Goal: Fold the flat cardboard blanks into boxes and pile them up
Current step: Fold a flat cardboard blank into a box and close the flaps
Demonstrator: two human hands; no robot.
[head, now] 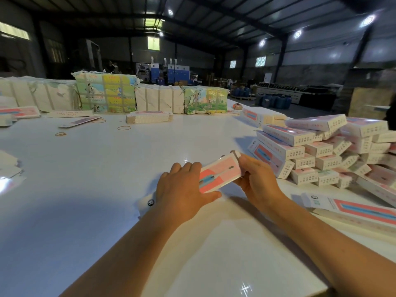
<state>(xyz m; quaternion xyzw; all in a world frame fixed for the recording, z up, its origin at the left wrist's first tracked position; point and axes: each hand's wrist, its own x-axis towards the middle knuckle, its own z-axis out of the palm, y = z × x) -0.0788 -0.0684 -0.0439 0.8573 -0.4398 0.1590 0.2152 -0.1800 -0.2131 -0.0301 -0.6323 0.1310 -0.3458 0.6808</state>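
A pink and white cardboard box (221, 172) with a blue and red stripe is held just above the white table (107, 168), between both hands. My left hand (182, 189) grips its near end, fingers over the top and thumb along the near side. My right hand (257, 179) holds the far end, fingers curled around it at the end flap. A pile of folded boxes (321, 151) lies to the right. Flat blanks (353, 211) lie at the near right, under my right forearm.
Wrapped bundles of blanks (107, 93) line the table's far edge, with a small stack of flat blanks (149, 117) in front. Rubber bands (124, 128) lie scattered at the far left. More flat blanks (8, 168) sit at the left edge.
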